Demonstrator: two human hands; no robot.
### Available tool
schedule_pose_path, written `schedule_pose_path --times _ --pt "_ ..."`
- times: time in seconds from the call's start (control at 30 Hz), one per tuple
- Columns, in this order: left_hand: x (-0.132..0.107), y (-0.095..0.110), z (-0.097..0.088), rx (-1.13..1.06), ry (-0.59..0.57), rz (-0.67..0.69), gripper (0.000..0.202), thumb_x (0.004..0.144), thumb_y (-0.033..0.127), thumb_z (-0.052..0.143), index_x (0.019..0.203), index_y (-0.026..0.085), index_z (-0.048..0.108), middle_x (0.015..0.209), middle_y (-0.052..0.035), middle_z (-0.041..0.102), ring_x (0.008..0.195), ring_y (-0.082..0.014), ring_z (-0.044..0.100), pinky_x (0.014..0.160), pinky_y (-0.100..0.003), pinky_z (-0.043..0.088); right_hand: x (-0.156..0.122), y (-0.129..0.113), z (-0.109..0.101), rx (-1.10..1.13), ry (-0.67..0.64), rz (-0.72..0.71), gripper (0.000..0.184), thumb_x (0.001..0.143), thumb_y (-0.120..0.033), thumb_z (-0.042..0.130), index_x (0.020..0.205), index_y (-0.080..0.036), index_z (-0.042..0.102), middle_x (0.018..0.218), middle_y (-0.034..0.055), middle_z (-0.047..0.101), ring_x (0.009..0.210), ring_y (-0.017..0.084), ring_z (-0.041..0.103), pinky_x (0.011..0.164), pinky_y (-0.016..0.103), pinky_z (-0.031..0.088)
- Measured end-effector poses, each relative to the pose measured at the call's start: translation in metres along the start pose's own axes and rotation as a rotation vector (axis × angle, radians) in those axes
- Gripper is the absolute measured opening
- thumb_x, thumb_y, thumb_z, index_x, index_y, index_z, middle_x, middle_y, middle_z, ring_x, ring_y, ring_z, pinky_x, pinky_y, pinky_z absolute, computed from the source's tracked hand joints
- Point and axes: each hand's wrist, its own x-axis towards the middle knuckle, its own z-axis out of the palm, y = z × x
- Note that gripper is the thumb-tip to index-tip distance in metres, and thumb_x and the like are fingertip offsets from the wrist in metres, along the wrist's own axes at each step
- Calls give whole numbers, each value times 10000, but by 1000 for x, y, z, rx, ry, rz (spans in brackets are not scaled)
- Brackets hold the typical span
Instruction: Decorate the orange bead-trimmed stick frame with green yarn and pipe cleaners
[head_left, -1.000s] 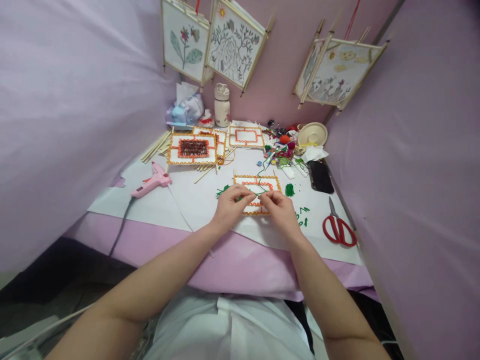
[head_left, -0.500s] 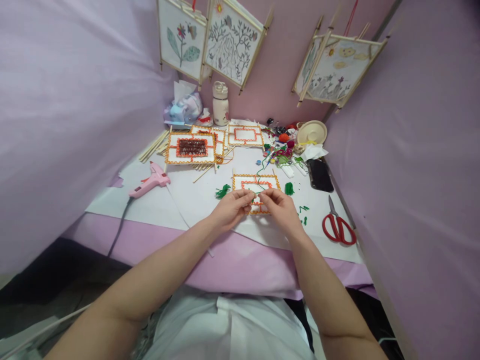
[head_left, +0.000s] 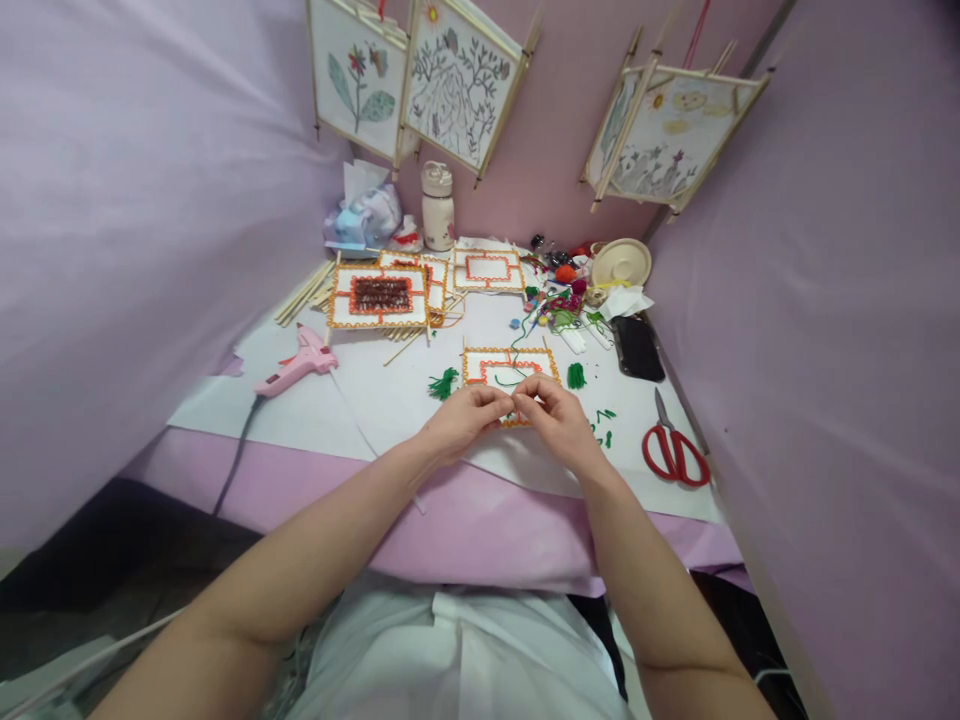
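Both hands meet over the lower part of a white panel (head_left: 470, 368) edged with orange and yellow looped trim. My left hand (head_left: 469, 415) is closed in a pinch on green yarn (head_left: 516, 343), its thumb and fingertips close to those of the other hand. My right hand (head_left: 553, 412) also pinches the yarn, fingers curled. From the hands the strand runs up over the panel toward the pile at the back. The fingers hide the pinched part. A green yarn tassel (head_left: 443, 384) lies left of the panel, and a small green yarn bundle (head_left: 575, 376) lies to its right.
Red-handled scissors (head_left: 676, 455) and a black phone (head_left: 638, 348) lie at right, near green scraps (head_left: 604, 430). A pink glue gun (head_left: 298, 362) with a cord rests at left. Behind stand trimmed panels (head_left: 381, 296), a bottle (head_left: 438, 207) and craft bits (head_left: 562, 290). Framed drawings (head_left: 457, 90) hang above.
The fingertips of both hands have come closer together, and the yarn by them has shifted, a loose green curve now showing above the left fingers. The whole view has moved slightly.
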Motion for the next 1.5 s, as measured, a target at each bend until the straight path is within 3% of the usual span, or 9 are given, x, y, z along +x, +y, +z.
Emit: schedule_pose_path --times 0.2,0.27,0.57,0.7,0.87,0.97,1.1,1.27,1.5 --pt "-3 11 1 406 94 303 192 827 305 570 713 169 643 758 -21 612 760 -151 541 743 -286 426 0 2 4 -172 74 -62 172 909 -321 441 792 -212 505 798 22 515 743 163 485 692 297 396" --pt "-3 10 2 471 115 344 187 844 262 531 716 174 633 773 -27 619 785 -158 553 767 -297 430 0 4 4 -213 72 -79 179 918 -317 417 786 -215 483 794 24 505 744 169 478 699 304 389" --pt "-3 3 3 567 77 345 168 831 196 519 711 170 634 754 -21 588 756 -151 549 724 -282 425 1 11 4 -402 13 -59 236 949 -327 350 744 -231 416 736 12 472 728 181 458 693 309 345" --pt "-3 3 3 526 66 329 159 824 193 529 714 169 641 757 -23 598 761 -153 552 724 -283 424 2 11 1 -365 20 -40 355 952 -395 364 638 -230 382 632 -8 428 632 165 429 631 301 321" --pt "-2 4 3 470 120 301 155 836 219 543 730 170 646 771 -23 611 773 -155 551 728 -285 416 3 11 -8 -127 118 50 445 955 -495 356 698 -197 564 669 9 540 652 153 499 638 284 366" --pt "-3 5 3 459 137 297 153 839 215 541 738 169 646 764 -22 608 770 -154 547 744 -287 416 4 10 -9 -65 75 110 397 909 -504 447 763 -180 622 717 17 592 680 151 531 631 271 388" --pt "-3 4 3 452 127 299 161 846 241 546 736 173 642 771 -23 612 785 -157 555 752 -288 421 3 7 -5 -5 25 164 244 820 -406 585 751 -173 616 673 -5 589 623 130 502 599 254 381" --pt "-2 1 5 487 106 288 147 832 240 563 730 171 643 780 -23 614 774 -154 556 734 -285 422 3 6 -5 24 148 165 180 801 -337 590 731 -174 623 674 -10 582 640 124 501 621 249 382" --pt "-3 1 5 547 114 279 152 838 232 558 737 169 652 788 -35 623 783 -161 556 730 -292 427 1 5 -15 41 202 211 227 794 -391 624 783 -169 672 664 -6 595 622 126 503 608 249 388"
